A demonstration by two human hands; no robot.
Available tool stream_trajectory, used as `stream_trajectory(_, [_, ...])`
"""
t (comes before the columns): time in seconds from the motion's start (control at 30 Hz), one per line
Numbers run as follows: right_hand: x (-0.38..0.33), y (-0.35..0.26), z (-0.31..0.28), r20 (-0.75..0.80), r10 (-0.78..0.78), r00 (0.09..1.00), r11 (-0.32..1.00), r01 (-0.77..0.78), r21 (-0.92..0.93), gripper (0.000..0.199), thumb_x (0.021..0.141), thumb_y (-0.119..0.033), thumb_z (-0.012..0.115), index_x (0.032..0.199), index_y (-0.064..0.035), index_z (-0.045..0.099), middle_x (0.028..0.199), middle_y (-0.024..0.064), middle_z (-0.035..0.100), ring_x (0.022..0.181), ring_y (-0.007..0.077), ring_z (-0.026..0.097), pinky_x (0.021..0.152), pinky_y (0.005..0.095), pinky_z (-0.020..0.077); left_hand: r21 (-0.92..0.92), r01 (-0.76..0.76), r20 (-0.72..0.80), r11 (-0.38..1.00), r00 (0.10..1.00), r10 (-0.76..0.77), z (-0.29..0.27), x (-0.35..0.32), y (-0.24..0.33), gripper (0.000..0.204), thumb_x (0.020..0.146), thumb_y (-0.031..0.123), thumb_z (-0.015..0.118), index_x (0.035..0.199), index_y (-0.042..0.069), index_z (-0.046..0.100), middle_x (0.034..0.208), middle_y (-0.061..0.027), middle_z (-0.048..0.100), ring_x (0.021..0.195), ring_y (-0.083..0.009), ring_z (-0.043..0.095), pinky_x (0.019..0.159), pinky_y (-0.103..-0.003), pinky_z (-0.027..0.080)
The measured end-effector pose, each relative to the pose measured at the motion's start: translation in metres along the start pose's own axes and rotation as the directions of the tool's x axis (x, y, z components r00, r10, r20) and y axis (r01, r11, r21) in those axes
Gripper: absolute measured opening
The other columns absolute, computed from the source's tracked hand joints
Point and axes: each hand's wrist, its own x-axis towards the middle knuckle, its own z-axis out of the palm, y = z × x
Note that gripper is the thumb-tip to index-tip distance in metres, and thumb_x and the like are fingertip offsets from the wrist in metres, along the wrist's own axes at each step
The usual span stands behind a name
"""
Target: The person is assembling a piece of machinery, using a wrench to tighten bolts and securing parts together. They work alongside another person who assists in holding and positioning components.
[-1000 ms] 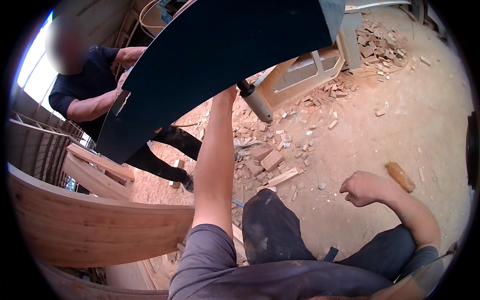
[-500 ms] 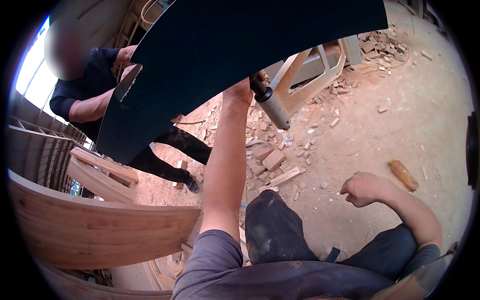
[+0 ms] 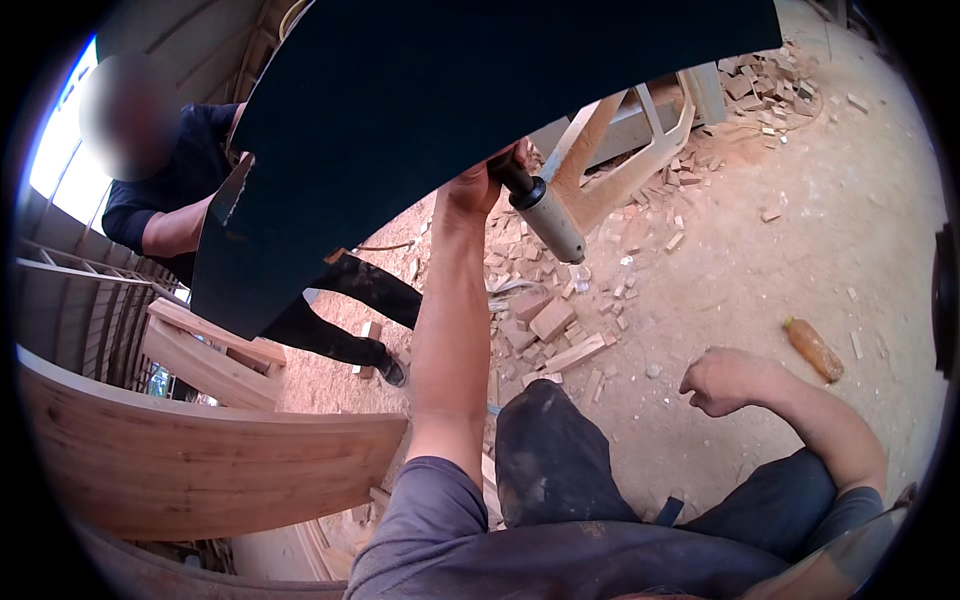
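A large dark panel (image 3: 400,120) with a curved lower edge fills the top of the view. My left hand (image 3: 470,188) reaches up to that edge, its fingers curled beside a dark shaft that ends in a grey cylinder (image 3: 552,226). The panel partly covers those fingers, so what they grip is unclear. Over the floor, on the right, my right hand (image 3: 728,382) hangs closed in a loose fist with nothing visible in it. Behind the panel's left end, a co-worker in a dark shirt (image 3: 165,180) has an arm stretched toward it; that person's hands are hidden.
A dusty pale machine frame (image 3: 640,165) stands beyond the cylinder. Wood offcuts (image 3: 550,320) lie heaped below it, with more at the upper right. An amber plastic bottle (image 3: 812,350) lies on the right floor. A broad wooden board (image 3: 210,455) and stacked timber (image 3: 205,350) occupy the left.
The panel's left end has shifted slightly left, and now hides the co-worker's hands. My left hand remains by the shaft; my right hand has hardly moved.
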Motion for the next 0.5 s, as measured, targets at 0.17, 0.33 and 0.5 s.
stream_trajectory(0.17, [-0.004, 0.002, -0.004, -0.060, 0.012, 0.998, 0.999, -0.010, 0.032, 0.027, 0.082, -0.016, 0.063, 0.103, -0.0057, 0.077, 0.093, 0.0205, 0.074, 0.094, 0.0387, 0.070, 0.087, 0.0478, 0.0549, 0.238, -0.034, -0.325, 0.971, 0.939, 0.113, 0.023, 0.000, -0.005, 0.014, 0.077, 0.005, 0.071, 0.082, -0.005, 0.062, 0.069, -0.0125, 0.061, 0.054, -0.0237, 0.061, 0.052, -0.035, 0.053])
stream_trajectory(0.33, [-0.008, 0.001, -0.004, -0.035, 0.024, 0.999, 0.998, -0.022, 0.061, 0.028, 0.084, -0.016, 0.063, 0.108, -0.0055, 0.074, 0.096, 0.0208, 0.073, 0.097, 0.0393, 0.069, 0.088, 0.0492, 0.0540, 0.260, -0.011, -0.350, 0.965, 0.931, 0.104, 0.030, -0.005, -0.010, 0.014, 0.079, 0.006, 0.069, 0.088, -0.004, 0.064, 0.072, -0.0121, 0.061, 0.057, -0.0228, 0.061, 0.056, -0.035, 0.053])
stream_trajectory(0.5, [-0.020, -0.051, -0.076, -0.473, -0.125, 0.872, 0.910, 0.291, 0.295, 0.061, 0.087, -0.005, 0.062, 0.146, -0.0096, 0.049, 0.107, 0.0188, 0.070, 0.101, 0.0379, 0.068, 0.092, 0.0457, 0.0538, -0.046, 0.043, 0.033, 0.998, 0.999, -0.041, -0.007, -0.007, -0.009, 0.027, 0.081, 0.007, 0.069, 0.107, 0.004, 0.064, 0.080, -0.0125, 0.061, 0.067, -0.0249, 0.061, 0.065, -0.039, 0.053])
